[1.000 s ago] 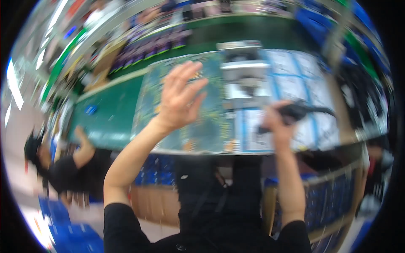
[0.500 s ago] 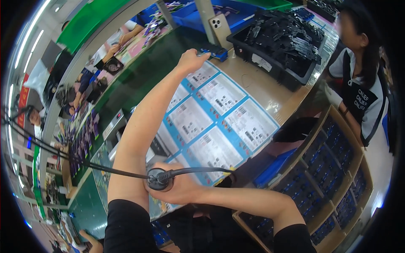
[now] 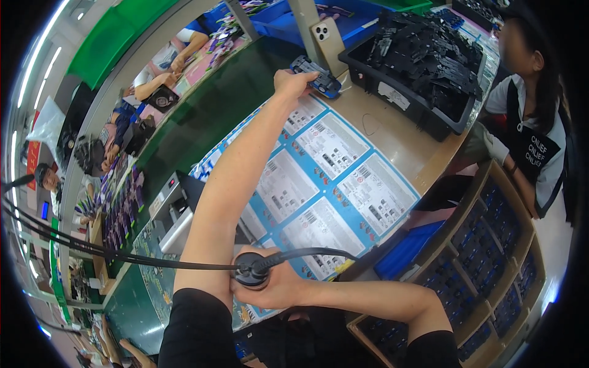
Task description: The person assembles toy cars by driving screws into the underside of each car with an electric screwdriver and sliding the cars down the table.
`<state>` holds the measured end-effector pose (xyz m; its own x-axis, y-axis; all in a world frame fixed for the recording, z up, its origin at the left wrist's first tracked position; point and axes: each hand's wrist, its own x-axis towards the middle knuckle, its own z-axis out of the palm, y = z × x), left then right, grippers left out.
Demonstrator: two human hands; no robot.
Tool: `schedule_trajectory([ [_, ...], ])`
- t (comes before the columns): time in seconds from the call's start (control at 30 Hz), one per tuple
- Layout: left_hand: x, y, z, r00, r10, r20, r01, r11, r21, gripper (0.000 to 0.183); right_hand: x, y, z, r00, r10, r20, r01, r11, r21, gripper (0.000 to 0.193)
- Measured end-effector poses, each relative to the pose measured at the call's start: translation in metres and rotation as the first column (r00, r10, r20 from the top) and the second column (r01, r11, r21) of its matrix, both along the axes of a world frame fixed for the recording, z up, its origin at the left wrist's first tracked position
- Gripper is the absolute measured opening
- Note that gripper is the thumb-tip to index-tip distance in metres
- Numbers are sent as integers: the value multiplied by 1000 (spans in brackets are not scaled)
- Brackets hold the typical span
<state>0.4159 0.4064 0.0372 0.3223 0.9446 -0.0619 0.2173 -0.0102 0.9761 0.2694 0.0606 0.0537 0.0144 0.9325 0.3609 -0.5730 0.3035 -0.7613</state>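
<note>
My left hand (image 3: 292, 84) reaches far across the bench and is closed on a toy car (image 3: 320, 78) with a blue body, its grey underside and wheels showing. The car sits at the bench's far edge, beside a phone that leans on a post. Close to my body, my right hand (image 3: 275, 291) wraps round a black corded electric screwdriver (image 3: 251, 270), seen from its cord end. Its tip is hidden below the hand. Under both arms lie blue-and-white printed sheets (image 3: 376, 195).
A black bin (image 3: 392, 110) heaped with black parts stands at the far right. A divided carton (image 3: 451, 251) of blue-and-black pieces is at my right, near a seated co-worker (image 3: 521, 116). A metal device (image 3: 178, 214) stands left of my arm. Cables (image 3: 123, 256) cross from the left.
My left hand has taken hold of the toy car and turned it so more of its underside shows. The screwdriver remains in my right hand. The whole view has shifted slightly.
</note>
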Motion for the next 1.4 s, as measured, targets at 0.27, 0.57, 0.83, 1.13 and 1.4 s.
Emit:
schedule_trajectory([
  [0.27,-147,-108,123,962,-137,235,83,971,224,21,-24,-15,1,919,-223,325,169,968,186,20],
  [0.57,-444,-326,144,732,218,645,-326,944,51,31,-33,-5,47,971,-207,119,201,977,68,11],
  [0.83,-489,-438,-21,607,536,587,-373,844,-385,25,-85,42,93,917,-368,153,303,892,334,12],
  [1.13,-443,-414,-13,559,460,690,-236,886,-400,27,-115,55,91,840,-379,389,266,912,313,21],
  [1.4,-423,-407,-31,614,416,671,-261,909,-324,34,-96,44,78,886,-177,428,161,984,73,16],
])
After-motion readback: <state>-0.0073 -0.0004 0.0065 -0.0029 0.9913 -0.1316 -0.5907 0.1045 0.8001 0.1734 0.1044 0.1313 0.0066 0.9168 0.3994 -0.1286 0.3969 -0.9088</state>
